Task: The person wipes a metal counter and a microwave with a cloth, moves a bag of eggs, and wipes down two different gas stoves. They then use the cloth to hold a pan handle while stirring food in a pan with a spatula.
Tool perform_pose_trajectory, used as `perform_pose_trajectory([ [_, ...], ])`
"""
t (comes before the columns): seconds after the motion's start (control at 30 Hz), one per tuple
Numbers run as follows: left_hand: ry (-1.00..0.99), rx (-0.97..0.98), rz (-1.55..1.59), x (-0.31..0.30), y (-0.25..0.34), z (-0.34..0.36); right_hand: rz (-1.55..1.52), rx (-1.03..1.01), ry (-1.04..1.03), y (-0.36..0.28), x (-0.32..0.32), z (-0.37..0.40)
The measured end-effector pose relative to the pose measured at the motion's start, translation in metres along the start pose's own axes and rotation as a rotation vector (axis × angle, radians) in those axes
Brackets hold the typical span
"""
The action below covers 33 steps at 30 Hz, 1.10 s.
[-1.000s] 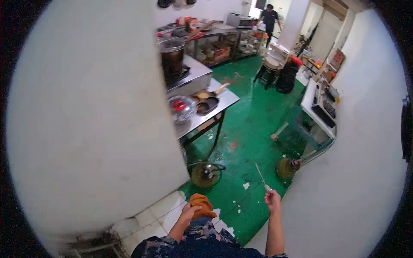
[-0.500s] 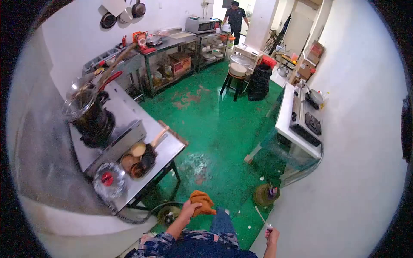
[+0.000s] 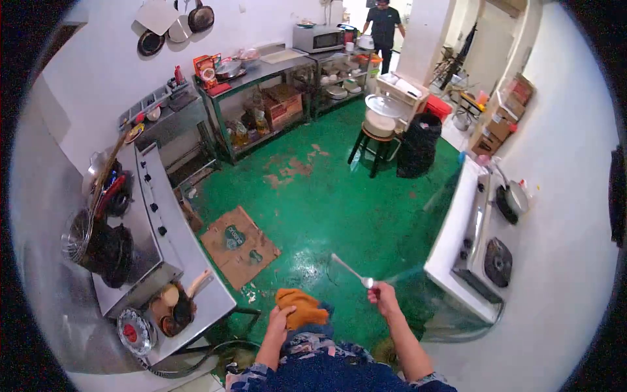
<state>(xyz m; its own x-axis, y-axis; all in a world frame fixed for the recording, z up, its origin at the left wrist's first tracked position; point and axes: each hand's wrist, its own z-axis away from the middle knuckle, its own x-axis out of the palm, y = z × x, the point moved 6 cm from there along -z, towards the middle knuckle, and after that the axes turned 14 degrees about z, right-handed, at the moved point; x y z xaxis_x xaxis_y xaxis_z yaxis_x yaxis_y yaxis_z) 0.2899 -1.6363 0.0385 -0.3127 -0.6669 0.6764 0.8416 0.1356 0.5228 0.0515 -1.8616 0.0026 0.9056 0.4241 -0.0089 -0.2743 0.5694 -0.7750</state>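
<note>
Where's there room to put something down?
The green floor has a big bare patch between the cardboard and the white counter. That counter also has a bare strip left of its stove. The steel table is crowded around the pans.

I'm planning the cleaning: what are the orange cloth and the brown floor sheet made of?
The cloth looks like soft, matte fabric, bunched in folds; its fibre is unclear. The sheet is probably matte cardboard, tan with dark printed marks.
</note>
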Motion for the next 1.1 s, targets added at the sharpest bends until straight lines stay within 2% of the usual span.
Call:
perform_pose_trajectory([
  [0.07,0.182,0.043,0.009,-0.008,0.015,-0.043,-0.073,-0.048,-0.063,-0.049,0.013,-0.049],
  [0.13,0.191,0.074,0.065,-0.008,0.032,-0.095,-0.087,-0.06,-0.052,-0.092,0.021,-0.099],
  [0.2,0.33,0.079,0.155,-0.024,0.044,-0.16,-0.099,-0.001,-0.029,-0.12,0.02,-0.144],
  [0.23,0.304,0.091,0.163,-0.018,0.057,-0.193,-0.109,0.035,-0.022,-0.123,0.015,-0.166],
  [0.3,0.277,0.074,0.168,0.023,0.097,-0.253,-0.098,0.081,-0.013,-0.139,-0.001,-0.205],
  [0.37,0.274,0.047,0.17,0.073,0.134,-0.302,-0.082,0.194,0.118,-0.152,-0.022,-0.232],
  [0.43,0.195,0.274,0.011,0.132,0.19,-0.351,-0.15,0.179,0.111,-0.157,-0.049,-0.272],
  [0.5,0.167,0.287,0.016,0.191,0.225,-0.394,-0.225,0.148,0.1,-0.175,-0.059,-0.318],
  [0.53,0.135,0.291,0.033,0.213,0.235,-0.419,-0.245,0.15,0.187,-0.187,-0.071,-0.336],
  [0.57,0.138,0.297,0.034,0.224,0.24,-0.448,-0.263,0.152,0.274,-0.198,-0.079,-0.358],
  [0.7,0.205,0.27,0.037,0.243,0.248,-0.574,-0.291,0.173,0.326,-0.263,-0.078,-0.478],
  [0.77,0.229,0.268,0.06,0.26,0.245,-0.625,-0.209,0.125,0.28,-0.337,-0.062,-0.545],
  [0.83,0.281,0.285,0.19,0.277,0.253,-0.666,-0.171,-0.035,0.23,-0.408,-0.049,-0.626],
  [0.93,0.37,0.265,0.247,0.299,0.267,-0.725,-0.032,-0.163,0.189,-0.555,-0.004,-0.714],
  [0.97,0.352,0.247,0.251,0.318,0.281,-0.739,-0.196,-0.089,0.176,-0.594,0.011,-0.745],
  [1.0,0.366,0.247,0.272,0.334,0.295,-0.76,-0.208,-0.1,0.032,-0.638,0.027,-0.782],
  [1.03,0.343,0.278,0.291,0.347,0.31,-0.782,-0.259,-0.136,-0.005,-0.678,0.039,-0.814],
  [1.1,0.356,0.341,0.31,0.352,0.333,-0.833,-0.518,-0.125,0.027,-0.752,0.066,-0.885],
])
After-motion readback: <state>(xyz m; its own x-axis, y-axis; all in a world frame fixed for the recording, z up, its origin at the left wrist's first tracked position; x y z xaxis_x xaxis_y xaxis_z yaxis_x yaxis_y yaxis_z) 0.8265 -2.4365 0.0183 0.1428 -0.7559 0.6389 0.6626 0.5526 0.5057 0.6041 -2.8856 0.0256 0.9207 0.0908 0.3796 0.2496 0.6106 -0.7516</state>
